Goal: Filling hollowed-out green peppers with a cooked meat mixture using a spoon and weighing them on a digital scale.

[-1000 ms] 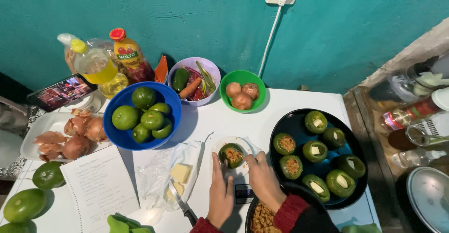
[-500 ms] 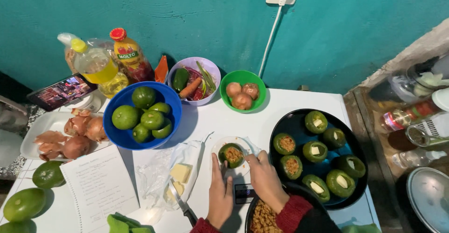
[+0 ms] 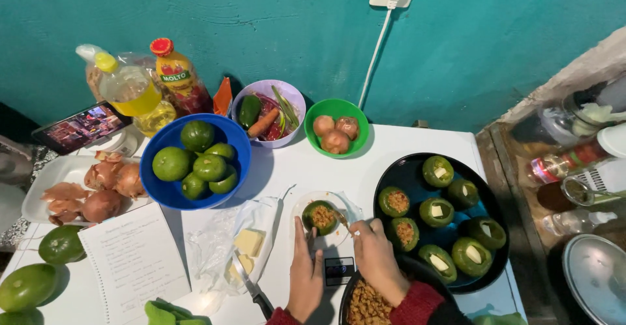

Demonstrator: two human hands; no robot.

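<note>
The bowl of filling is cut off by the lower edge. The right hand grips what seems a spoon, over the stuffed pepper. The left hand lies flat and empty just below this pepper.

Both hands reach up from the near edge of the white table, side by side and just apart. The left hand lies flat, palm down, fingers straight and together, pointing away from the person. The right hand, its wrist in a red sleeve, is curled, its fingertips pinched together at the front.
</note>
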